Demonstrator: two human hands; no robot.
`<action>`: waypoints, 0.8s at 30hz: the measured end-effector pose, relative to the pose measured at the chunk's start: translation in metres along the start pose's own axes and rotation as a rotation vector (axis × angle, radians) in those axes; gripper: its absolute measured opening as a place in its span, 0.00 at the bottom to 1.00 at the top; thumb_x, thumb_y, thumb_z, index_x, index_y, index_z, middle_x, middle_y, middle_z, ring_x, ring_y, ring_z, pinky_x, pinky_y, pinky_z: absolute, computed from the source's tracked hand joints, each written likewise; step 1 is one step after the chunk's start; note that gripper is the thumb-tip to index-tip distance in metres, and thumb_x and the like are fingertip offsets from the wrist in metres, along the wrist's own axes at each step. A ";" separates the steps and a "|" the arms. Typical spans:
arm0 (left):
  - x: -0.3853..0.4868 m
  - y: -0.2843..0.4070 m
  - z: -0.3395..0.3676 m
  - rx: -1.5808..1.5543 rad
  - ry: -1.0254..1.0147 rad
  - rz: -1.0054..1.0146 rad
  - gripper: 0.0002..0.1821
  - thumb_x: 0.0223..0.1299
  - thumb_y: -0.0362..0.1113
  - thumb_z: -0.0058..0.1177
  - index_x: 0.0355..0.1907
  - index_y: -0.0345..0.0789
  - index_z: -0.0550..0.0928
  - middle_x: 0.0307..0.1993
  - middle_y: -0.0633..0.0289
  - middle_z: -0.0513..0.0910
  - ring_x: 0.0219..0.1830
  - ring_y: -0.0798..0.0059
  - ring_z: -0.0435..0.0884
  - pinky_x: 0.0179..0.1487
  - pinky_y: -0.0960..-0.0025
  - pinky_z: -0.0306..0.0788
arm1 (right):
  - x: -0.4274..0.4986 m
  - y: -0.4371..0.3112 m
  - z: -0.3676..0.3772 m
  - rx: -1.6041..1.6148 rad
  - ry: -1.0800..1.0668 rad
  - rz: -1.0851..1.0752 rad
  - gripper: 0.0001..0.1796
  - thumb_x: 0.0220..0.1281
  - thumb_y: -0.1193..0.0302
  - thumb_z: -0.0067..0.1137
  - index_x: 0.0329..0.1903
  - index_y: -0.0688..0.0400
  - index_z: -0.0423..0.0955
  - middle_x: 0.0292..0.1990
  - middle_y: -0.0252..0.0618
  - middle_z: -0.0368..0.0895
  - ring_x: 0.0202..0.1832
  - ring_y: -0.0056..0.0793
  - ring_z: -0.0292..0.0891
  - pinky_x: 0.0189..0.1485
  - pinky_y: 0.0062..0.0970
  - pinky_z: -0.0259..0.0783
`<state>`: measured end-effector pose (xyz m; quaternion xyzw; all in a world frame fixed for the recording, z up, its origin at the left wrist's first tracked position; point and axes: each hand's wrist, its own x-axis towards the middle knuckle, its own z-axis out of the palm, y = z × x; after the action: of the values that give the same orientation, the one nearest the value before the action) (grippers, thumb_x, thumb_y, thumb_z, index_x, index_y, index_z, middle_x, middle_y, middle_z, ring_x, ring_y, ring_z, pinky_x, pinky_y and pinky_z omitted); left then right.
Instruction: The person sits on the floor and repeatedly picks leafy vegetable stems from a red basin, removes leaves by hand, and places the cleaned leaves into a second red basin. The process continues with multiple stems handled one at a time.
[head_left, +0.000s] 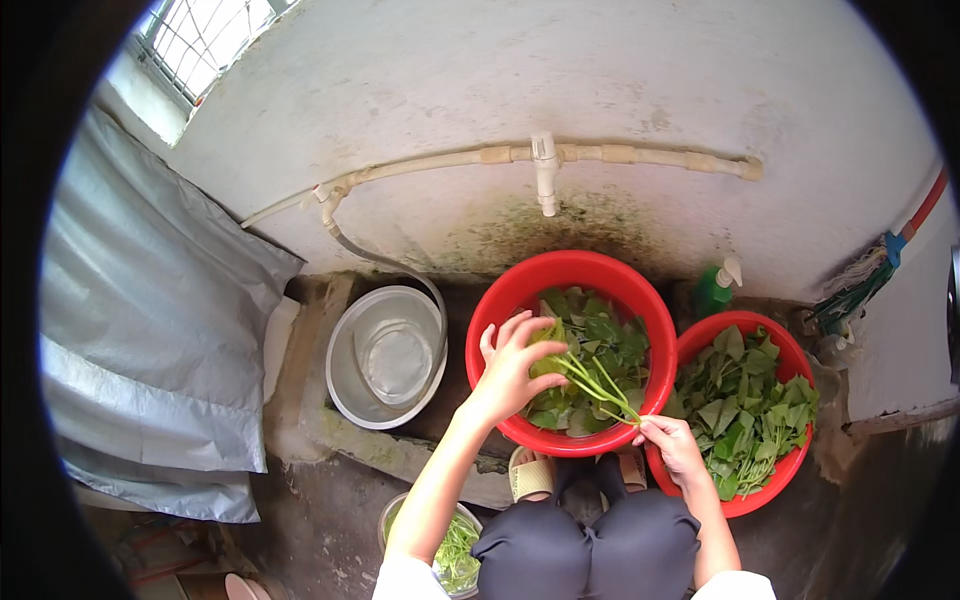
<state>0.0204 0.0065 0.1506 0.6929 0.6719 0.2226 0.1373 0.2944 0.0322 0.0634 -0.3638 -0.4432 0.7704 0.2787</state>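
My right hand (667, 442) pinches the stem ends of a bunch of leafy green stems (600, 386) at the near right rim of a large red plastic basin (664, 330). Over the basin's left side, my left hand (517, 364) has its fingers spread beside the leaves of that bunch; contact with them cannot be told. More green leaves (600, 326) lie in this basin, seemingly in water. A smaller red basin (784, 491), heaped with leafy stems (739, 405), stands to the right. Partly behind my left forearm is a bowl of green stems (457, 551).
A metal basin (341, 352) with a grey hose (435, 300) hanging into it stands at left. A plastic tap (545, 180) is on the wall pipe. A green pump bottle (712, 289) stands behind the smaller red basin. A low concrete ledge (390, 450) runs before my feet.
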 end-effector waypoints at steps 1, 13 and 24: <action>0.000 0.000 0.001 0.045 -0.031 0.028 0.19 0.43 0.44 0.64 0.42 0.46 0.81 0.57 0.67 0.69 0.65 0.65 0.57 0.66 0.50 0.39 | 0.000 0.000 -0.001 0.012 -0.001 0.020 0.11 0.62 0.70 0.54 0.38 0.66 0.77 0.27 0.32 0.78 0.31 0.17 0.72 0.38 0.18 0.67; 0.001 0.006 0.032 0.157 0.168 0.035 0.05 0.44 0.37 0.61 0.23 0.41 0.80 0.46 0.67 0.71 0.62 0.61 0.60 0.62 0.40 0.42 | 0.004 -0.002 0.001 0.046 0.024 0.067 0.10 0.62 0.70 0.53 0.35 0.65 0.77 0.23 0.31 0.76 0.27 0.17 0.71 0.34 0.17 0.66; 0.010 -0.024 0.039 -0.149 0.208 -0.259 0.13 0.49 0.38 0.59 0.37 0.36 0.81 0.57 0.55 0.69 0.60 0.60 0.65 0.62 0.55 0.53 | -0.001 -0.018 0.002 0.155 0.090 0.155 0.12 0.63 0.68 0.50 0.31 0.63 0.76 0.21 0.31 0.74 0.25 0.19 0.72 0.29 0.16 0.62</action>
<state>0.0182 0.0220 0.1065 0.5618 0.7477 0.3227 0.1455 0.2955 0.0386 0.0800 -0.4086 -0.3400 0.8044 0.2652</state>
